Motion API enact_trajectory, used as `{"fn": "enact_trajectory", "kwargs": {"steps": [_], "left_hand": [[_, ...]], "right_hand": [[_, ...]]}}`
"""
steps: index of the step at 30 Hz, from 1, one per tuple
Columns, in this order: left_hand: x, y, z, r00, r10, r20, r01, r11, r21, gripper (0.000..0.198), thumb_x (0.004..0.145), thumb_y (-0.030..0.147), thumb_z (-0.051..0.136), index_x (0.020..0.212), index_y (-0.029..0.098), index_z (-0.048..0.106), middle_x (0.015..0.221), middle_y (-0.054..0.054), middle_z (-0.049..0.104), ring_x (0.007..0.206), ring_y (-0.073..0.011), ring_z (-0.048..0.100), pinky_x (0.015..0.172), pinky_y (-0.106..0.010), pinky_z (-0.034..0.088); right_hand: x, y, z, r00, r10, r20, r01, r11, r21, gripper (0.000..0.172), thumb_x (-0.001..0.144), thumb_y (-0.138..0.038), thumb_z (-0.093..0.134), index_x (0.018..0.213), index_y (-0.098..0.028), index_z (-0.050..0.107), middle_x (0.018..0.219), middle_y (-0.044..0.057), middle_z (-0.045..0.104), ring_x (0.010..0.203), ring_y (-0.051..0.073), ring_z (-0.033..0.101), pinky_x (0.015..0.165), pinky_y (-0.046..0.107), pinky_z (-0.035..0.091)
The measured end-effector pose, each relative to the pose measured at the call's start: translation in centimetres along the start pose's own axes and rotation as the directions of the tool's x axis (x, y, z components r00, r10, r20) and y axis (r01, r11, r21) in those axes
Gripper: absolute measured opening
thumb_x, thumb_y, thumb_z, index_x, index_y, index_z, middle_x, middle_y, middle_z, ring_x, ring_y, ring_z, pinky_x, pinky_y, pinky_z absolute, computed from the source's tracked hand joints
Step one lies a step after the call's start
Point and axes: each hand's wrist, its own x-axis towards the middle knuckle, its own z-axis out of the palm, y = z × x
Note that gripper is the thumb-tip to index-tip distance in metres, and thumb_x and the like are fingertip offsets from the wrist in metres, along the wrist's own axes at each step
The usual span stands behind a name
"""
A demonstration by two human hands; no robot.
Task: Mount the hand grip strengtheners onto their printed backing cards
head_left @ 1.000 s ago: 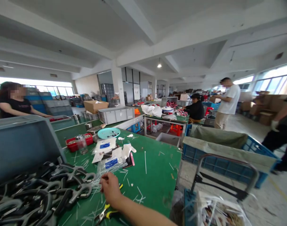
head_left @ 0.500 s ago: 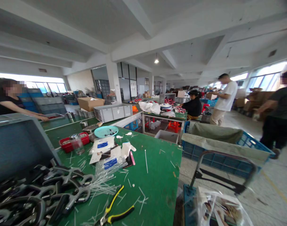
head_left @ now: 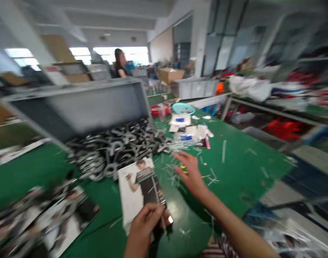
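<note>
My left hand (head_left: 146,224) is closed in a pinch over a stack of printed cards (head_left: 131,195). A thin white cable tie (head_left: 155,188) runs across the cards to its fingertips, and its thumb and forefinger appear to grip it, though motion blurs this. My right hand (head_left: 191,173) reaches over the green table with fingers spread and nothing in them. Just beneath it, yellow-handled pliers (head_left: 183,167) are mostly hidden. Beyond the cards, black and grey spring hand grips (head_left: 121,145) spill in a heap from a tipped grey crate (head_left: 99,104). White cable ties (head_left: 181,146) lie past my right fingertips.
At lower left is a blurred pile of cards and hand grips (head_left: 45,222). Plastic bags with blue labels (head_left: 186,137), a turquoise plate (head_left: 183,108) and a red tray (head_left: 155,111) sit farther back. Another person (head_left: 121,66) is behind the crate. Loose ties litter the green table (head_left: 234,172).
The view has swung left and down, bringing the crate, the heap and the card stack to the middle. Both my hands have come into view; the right one now covers much of the pliers.
</note>
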Motion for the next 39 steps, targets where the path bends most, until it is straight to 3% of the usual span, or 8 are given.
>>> {"fn": "enact_trajectory", "kwargs": {"steps": [1, 5, 10, 20, 27, 30, 35, 39], "left_hand": [[0.7, -0.4, -0.5, 0.993, 0.0, 0.119, 0.021, 0.984, -0.174, 0.026, 0.08, 0.043, 0.071, 0.082, 0.017, 0.07, 0.085, -0.005, 0.071, 0.075, -0.019, 0.065, 0.072, -0.03, 0.052], [2.7, -1.0, -2.4, 0.997, 0.056, 0.05, -0.019, 0.839, -0.544, 0.023, 0.079, 0.036, 0.074, 0.082, 0.014, 0.07, 0.072, -0.001, 0.062, 0.062, -0.0082, 0.052, 0.059, -0.02, 0.04], [2.5, -0.2, -2.2, 0.998, 0.062, 0.019, -0.037, 0.783, -0.621, 0.02, 0.079, 0.033, 0.074, 0.084, 0.013, 0.069, 0.062, 0.003, 0.053, 0.055, -0.0059, 0.044, 0.054, -0.019, 0.034], [3.2, -1.2, -1.2, 0.995, 0.07, -0.075, -0.101, 0.781, -0.617, 0.024, 0.08, 0.036, 0.073, 0.089, 0.015, 0.07, 0.061, 0.004, 0.051, 0.055, -0.0071, 0.044, 0.055, -0.02, 0.036], [3.8, -1.4, -3.0, 0.975, 0.165, -0.147, -0.219, 0.809, -0.546, 0.018, 0.077, 0.031, 0.076, 0.083, 0.015, 0.07, 0.086, -0.002, 0.065, 0.067, -0.009, 0.052, 0.066, -0.022, 0.043], [3.9, -1.0, -3.1, 0.982, 0.177, -0.068, -0.185, 0.812, -0.554, 0.018, 0.078, 0.029, 0.076, 0.087, 0.015, 0.07, 0.076, -0.001, 0.065, 0.066, -0.0104, 0.054, 0.066, -0.023, 0.042], [3.4, -0.1, -2.3, 0.958, 0.285, 0.013, -0.22, 0.768, -0.602, 0.011, 0.086, 0.028, 0.066, 0.083, 0.017, 0.065, 0.072, -0.002, 0.065, 0.069, -0.0156, 0.059, 0.073, -0.03, 0.047], [4.8, -1.2, -4.7, 0.89, 0.417, -0.185, -0.447, 0.878, -0.171, 0.017, 0.083, 0.026, 0.068, 0.099, 0.02, 0.067, 0.101, -0.008, 0.066, 0.093, -0.022, 0.06, 0.088, -0.035, 0.045]], "right_hand": [[0.1, 0.4, 0.5, 0.999, -0.041, 0.031, 0.041, 0.999, -0.005, 0.03, 0.089, -0.027, 0.062, 0.119, -0.027, 0.066, 0.124, 0.009, 0.062, 0.12, 0.028, 0.05, 0.107, 0.051, 0.031], [-2.7, 0.3, 2.1, 0.949, -0.074, 0.305, 0.021, 0.984, 0.176, 0.013, 0.094, -0.028, 0.058, 0.102, -0.028, 0.068, 0.095, 0.003, 0.068, 0.095, 0.022, 0.059, 0.092, 0.038, 0.042], [-7.2, -1.9, 2.9, 0.824, 0.104, 0.557, -0.309, 0.906, 0.289, 0.017, 0.096, -0.035, 0.054, 0.102, -0.024, 0.066, 0.083, 0.001, 0.067, 0.081, 0.019, 0.063, 0.078, 0.03, 0.047], [-7.0, -3.3, 4.0, 0.68, 0.182, 0.71, -0.574, 0.735, 0.361, 0.025, 0.093, -0.044, 0.056, 0.095, -0.02, 0.062, 0.073, 0.0, 0.066, 0.063, 0.013, 0.056, 0.062, 0.025, 0.044], [-4.6, -2.8, 3.5, 0.756, 0.264, 0.599, -0.553, 0.747, 0.369, 0.026, 0.088, -0.045, 0.063, 0.083, -0.02, 0.061, 0.071, 0.0, 0.063, 0.064, 0.014, 0.055, 0.06, 0.025, 0.043], [-3.2, -3.2, 4.2, 0.82, 0.288, 0.495, -0.55, 0.637, 0.541, 0.02, 0.087, -0.041, 0.066, 0.088, -0.022, 0.06, 0.072, -0.001, 0.061, 0.064, 0.013, 0.053, 0.062, 0.025, 0.044], [-3.3, -4.8, 7.0, 0.812, 0.291, 0.507, -0.584, 0.413, 0.699, 0.019, 0.084, -0.039, 0.07, 0.086, -0.021, 0.062, 0.072, -0.001, 0.056, 0.062, 0.013, 0.051, 0.06, 0.026, 0.046], [-3.3, -4.2, 7.4, 0.848, 0.319, 0.424, -0.531, 0.53, 0.662, 0.016, 0.085, -0.035, 0.07, 0.083, -0.02, 0.064, 0.077, 0.001, 0.059, 0.064, 0.013, 0.053, 0.06, 0.026, 0.047]]}}
